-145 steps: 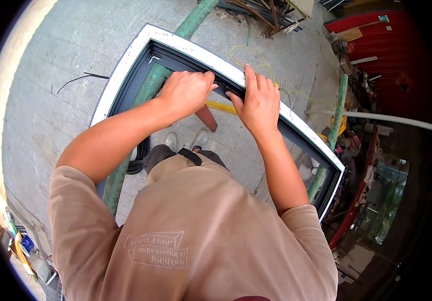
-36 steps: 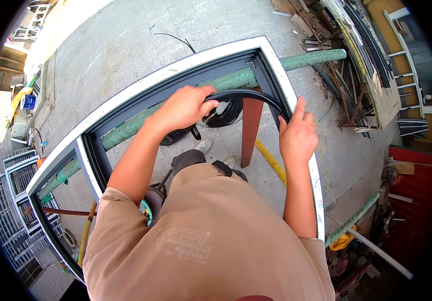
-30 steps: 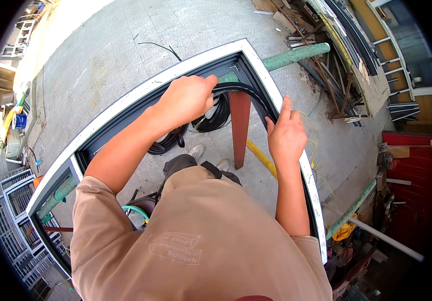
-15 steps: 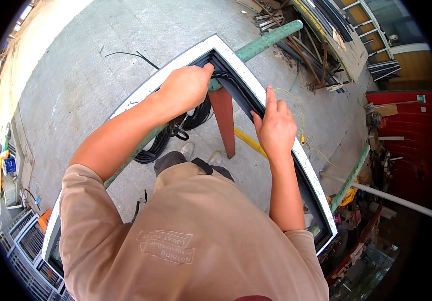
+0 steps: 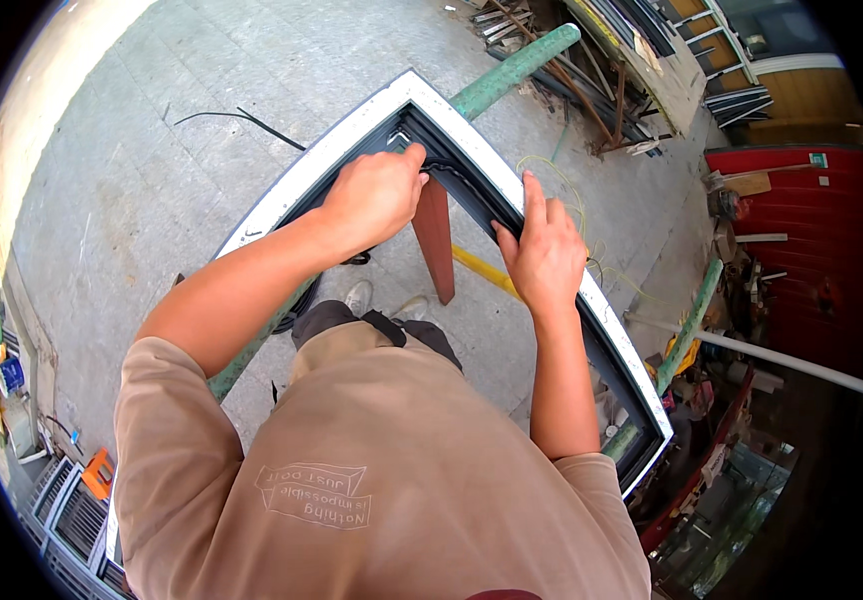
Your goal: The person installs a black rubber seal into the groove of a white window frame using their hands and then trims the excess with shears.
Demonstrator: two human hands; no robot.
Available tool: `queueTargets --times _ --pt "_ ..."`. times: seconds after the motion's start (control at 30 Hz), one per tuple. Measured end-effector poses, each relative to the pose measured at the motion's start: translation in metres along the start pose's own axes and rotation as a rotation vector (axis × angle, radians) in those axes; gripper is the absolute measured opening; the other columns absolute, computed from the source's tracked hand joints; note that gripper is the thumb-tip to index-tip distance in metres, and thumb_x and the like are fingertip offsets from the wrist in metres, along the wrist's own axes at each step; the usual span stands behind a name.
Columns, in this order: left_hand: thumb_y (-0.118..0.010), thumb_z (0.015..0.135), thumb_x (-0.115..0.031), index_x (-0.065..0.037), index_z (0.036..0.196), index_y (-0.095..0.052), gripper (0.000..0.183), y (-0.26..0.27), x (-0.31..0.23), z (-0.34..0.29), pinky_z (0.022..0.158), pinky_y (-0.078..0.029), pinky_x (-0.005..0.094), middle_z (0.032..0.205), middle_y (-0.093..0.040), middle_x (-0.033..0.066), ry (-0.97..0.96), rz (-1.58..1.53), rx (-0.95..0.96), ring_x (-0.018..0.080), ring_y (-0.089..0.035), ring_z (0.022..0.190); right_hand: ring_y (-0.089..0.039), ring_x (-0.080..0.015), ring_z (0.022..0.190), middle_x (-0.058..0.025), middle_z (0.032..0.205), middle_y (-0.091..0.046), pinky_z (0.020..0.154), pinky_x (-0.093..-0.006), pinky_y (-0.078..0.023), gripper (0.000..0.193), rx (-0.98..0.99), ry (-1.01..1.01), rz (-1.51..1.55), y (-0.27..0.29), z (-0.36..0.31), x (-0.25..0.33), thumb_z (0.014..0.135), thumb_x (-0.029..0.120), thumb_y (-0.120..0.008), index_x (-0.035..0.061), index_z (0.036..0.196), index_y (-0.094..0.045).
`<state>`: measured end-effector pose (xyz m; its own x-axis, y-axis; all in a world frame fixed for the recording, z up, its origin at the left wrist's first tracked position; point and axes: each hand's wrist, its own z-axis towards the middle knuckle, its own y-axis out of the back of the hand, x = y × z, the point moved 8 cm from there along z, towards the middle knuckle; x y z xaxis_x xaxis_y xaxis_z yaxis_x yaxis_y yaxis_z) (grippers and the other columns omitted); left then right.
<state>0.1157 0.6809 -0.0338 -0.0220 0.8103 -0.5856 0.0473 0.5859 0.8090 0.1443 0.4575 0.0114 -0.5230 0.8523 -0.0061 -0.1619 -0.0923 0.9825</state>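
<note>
A white window frame [image 5: 296, 180] with a dark inner channel lies in front of me, one corner pointing away. Near that corner, my left hand [image 5: 376, 200] is closed, pinching a black rubber strip [image 5: 451, 167] between thumb and fingertips. The strip curves from there toward the inner side of the right rail. On that rail, my right hand [image 5: 546, 260] grips the frame, its thumb at the inner edge and its fingers stretched over the white face. A small shiny piece [image 5: 400, 138] shows inside the corner.
Green round bars [image 5: 516, 70] and a reddish-brown leg [image 5: 433, 240] are under the frame. A yellow bar [image 5: 486, 270] runs low beneath it. Scrap metal lengths [image 5: 591, 80] lie at the far right, near a red panel [image 5: 801, 260]. A thin black strip [image 5: 241, 118] is on the floor.
My left hand has drawn back slightly from the corner, with the strip still pinched, uncovering the shiny piece there. The right hand stays on the rail. The whole view has shifted slightly.
</note>
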Motion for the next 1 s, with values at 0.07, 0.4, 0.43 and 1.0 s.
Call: queueTargets --times 0.07,0.4,0.43,1.0 --pt "-0.063 0.112 -0.02 0.003 0.112 -0.059 0.024 0.0011 0.0018 -0.0008 0.082 -0.058 0.0668 0.091 -0.076 0.0327 -0.001 -0.048 -0.053 0.0561 -0.075 0.092 -0.074 -0.0331 0.097 -0.0108 0.107 -0.069 0.082 -0.0464 -0.063 0.085 -0.007 -0.004 0.0 -0.0001 0.0011 -0.0002 0.087 0.036 -0.095 0.0126 0.161 -0.059" --pt "-0.061 0.113 -0.021 0.004 0.117 -0.061 0.025 -0.0052 0.0001 0.0022 0.085 -0.055 0.0678 0.092 -0.075 0.034 0.025 -0.02 0.022 0.0573 -0.073 0.095 -0.076 -0.0322 0.094 -0.0109 0.103 -0.072 0.079 -0.0447 -0.063 0.082 -0.07 -0.028 -0.013 0.0027 0.0012 0.0038 0.085 0.046 -0.096 0.0104 0.152 -0.065" --pt "-0.061 0.113 -0.021 0.004 0.117 -0.061 0.025 -0.004 0.0 0.0033 0.085 -0.055 0.0678 0.092 -0.075 0.034 0.018 -0.018 0.023 0.0573 -0.073 0.095 -0.076 -0.0328 0.094 -0.0113 0.104 -0.072 0.08 -0.0453 -0.063 0.081 -0.065 -0.039 0.002 0.0035 0.0021 0.0037 0.085 0.046 -0.096 0.0103 0.151 -0.066" --pt "-0.063 0.113 -0.022 0.005 0.108 -0.061 0.027 -0.0029 -0.0003 0.0065 0.085 -0.055 0.067 0.088 -0.074 0.0334 -0.072 0.008 0.001 0.0572 -0.073 0.092 -0.076 -0.0384 0.102 -0.0165 0.106 -0.075 0.086 -0.0506 -0.061 0.06 -0.107 -0.098 0.133 0.003 0.0034 0.0023 0.095 0.045 -0.089 0.0085 0.14 -0.072"
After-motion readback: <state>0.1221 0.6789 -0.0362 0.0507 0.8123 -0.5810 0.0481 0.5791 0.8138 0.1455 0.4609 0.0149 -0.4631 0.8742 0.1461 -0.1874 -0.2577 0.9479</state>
